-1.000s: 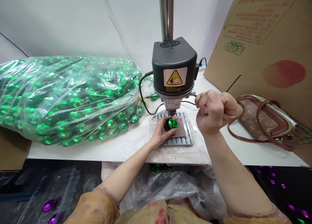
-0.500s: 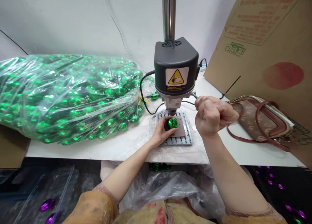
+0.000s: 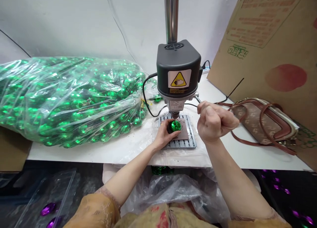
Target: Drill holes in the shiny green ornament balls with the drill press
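My left hand [image 3: 165, 134] grips a shiny green faceted ball [image 3: 176, 125] between thumb and fingers, on a brown board [image 3: 183, 134] lying on the slotted metal base [image 3: 192, 142]. Directly above it is the bench drill press [image 3: 178, 69], black with a yellow warning label; its bit points down at the top of the ball, and I cannot tell how deep it reaches. To the right, my right hand [image 3: 214, 120] is closed in a fist around the press's feed lever [image 3: 197, 97], whose far end is hidden in the fingers.
A big clear bag of green faceted balls [image 3: 74, 102] fills the table's left side. At the right lie a brown handbag [image 3: 267, 122] and a large cardboard box [image 3: 262, 49]. Dark crumbs dot the white table [image 3: 138, 148]. Purple balls [image 3: 48, 209] sit low at the left.
My right hand has shifted slightly left and down with the lever. The left hand and the green ball stay nearly in place under the drill.
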A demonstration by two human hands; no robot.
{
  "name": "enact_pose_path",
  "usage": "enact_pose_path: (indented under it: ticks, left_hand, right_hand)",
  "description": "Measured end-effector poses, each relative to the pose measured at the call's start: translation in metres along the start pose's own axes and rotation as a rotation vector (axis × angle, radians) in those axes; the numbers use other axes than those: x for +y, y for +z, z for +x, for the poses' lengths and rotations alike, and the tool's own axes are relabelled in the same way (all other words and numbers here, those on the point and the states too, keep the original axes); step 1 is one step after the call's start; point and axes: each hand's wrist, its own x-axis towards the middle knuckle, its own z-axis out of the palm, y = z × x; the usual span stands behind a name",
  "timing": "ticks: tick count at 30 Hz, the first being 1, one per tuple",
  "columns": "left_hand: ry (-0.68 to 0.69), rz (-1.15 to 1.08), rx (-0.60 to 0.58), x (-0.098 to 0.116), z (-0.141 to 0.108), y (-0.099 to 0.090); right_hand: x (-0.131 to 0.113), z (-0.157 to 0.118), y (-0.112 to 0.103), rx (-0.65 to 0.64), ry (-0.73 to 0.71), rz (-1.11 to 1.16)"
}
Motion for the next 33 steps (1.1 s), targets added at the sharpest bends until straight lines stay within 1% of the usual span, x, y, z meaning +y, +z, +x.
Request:
enact_pose_path:
  ticks: [2, 3, 5, 6, 8, 9, 10, 11, 12, 13, 15, 16, 18, 19, 20, 21, 22, 24, 25, 26, 27, 28, 29, 30, 33]
  left_hand:
    - [-0.014, -0.004, 0.010, 0.002, 0.001, 0.002]
    - [-0.022, -0.009, 0.024, 0.004, 0.001, 0.002]
    - [-0.026, -0.006, 0.073, 0.011, -0.002, 0.004]
    - [-0.022, 0.016, 0.117, 0.014, -0.006, 0.004]
    - [0.007, 0.101, 0.234, 0.021, -0.021, 0.002]
    - [0.040, 0.150, 0.283, 0.024, -0.033, 0.000]
    - [0.089, 0.192, 0.308, 0.025, -0.048, -0.003]
    - [0.153, 0.228, 0.300, 0.024, -0.066, -0.006]
    - [0.233, 0.257, 0.252, 0.021, -0.085, -0.009]
    - [0.316, 0.295, 0.165, 0.017, -0.106, -0.012]
    - [0.444, 0.447, -0.047, 0.005, -0.146, -0.018]
    - [0.459, 0.553, -0.146, -0.001, -0.164, -0.021]
    - [0.399, 0.746, -0.273, -0.013, -0.190, -0.026]
    - [0.360, 0.794, -0.298, -0.017, -0.198, -0.030]
    - [0.339, 0.796, -0.294, -0.019, -0.201, -0.033]
    - [0.345, 0.754, -0.267, -0.019, -0.200, -0.038]
    - [0.378, 0.683, -0.212, -0.018, -0.194, -0.043]
    - [0.448, 0.531, -0.023, -0.012, -0.168, -0.056]
    - [0.462, 0.476, 0.093, -0.008, -0.149, -0.064]
    - [0.434, 0.453, 0.215, -0.004, -0.127, -0.073]
    - [0.383, 0.447, 0.308, 0.000, -0.103, -0.081]
    - [0.324, 0.444, 0.363, 0.002, -0.078, -0.089]
    - [0.272, 0.444, 0.374, 0.003, -0.052, -0.096]
    - [0.262, 0.441, 0.366, 0.003, -0.028, -0.102]
    - [0.259, 0.427, 0.277, -0.006, 0.035, -0.110]
  right_hand:
    - [-0.005, 0.014, 0.008, 0.058, 0.114, -0.036]
    - [-0.007, 0.024, 0.013, 0.075, 0.192, -0.057]
    - [-0.011, 0.042, 0.021, 0.069, 0.328, -0.089]
    - [-0.011, 0.050, 0.024, 0.060, 0.379, -0.089]
    - [-0.011, 0.061, 0.027, 0.060, 0.417, -0.074]
    - [-0.010, 0.063, 0.028, 0.060, 0.417, -0.067]
    - [-0.010, 0.064, 0.028, 0.060, 0.411, -0.065]
    - [-0.009, 0.064, 0.028, 0.057, 0.403, -0.065]
    - [-0.009, 0.063, 0.027, 0.053, 0.395, -0.063]
    - [-0.008, 0.062, 0.027, 0.048, 0.390, -0.062]
    - [-0.008, 0.061, 0.026, 0.045, 0.385, -0.057]
    - [-0.009, 0.060, 0.026, 0.046, 0.380, -0.052]
    - [-0.009, 0.060, 0.027, 0.051, 0.371, -0.040]
    - [-0.009, 0.060, 0.027, 0.054, 0.364, -0.034]
    - [-0.009, 0.060, 0.027, 0.059, 0.360, -0.026]
    - [-0.009, 0.060, 0.027, 0.063, 0.359, -0.017]
    - [-0.009, 0.060, 0.027, 0.066, 0.364, -0.012]
    - [-0.009, 0.060, 0.027, 0.071, 0.366, -0.009]
    - [-0.009, 0.060, 0.027, 0.073, 0.366, -0.010]
    - [-0.009, 0.060, 0.027, 0.077, 0.365, -0.015]
    - [-0.009, 0.059, 0.027, 0.081, 0.364, -0.021]
    - [-0.009, 0.059, 0.027, 0.086, 0.362, -0.025]
    - [-0.009, 0.059, 0.027, 0.089, 0.363, -0.028]
    - [-0.009, 0.059, 0.027, 0.090, 0.363, -0.030]
    - [-0.009, 0.058, 0.027, 0.082, 0.355, -0.030]
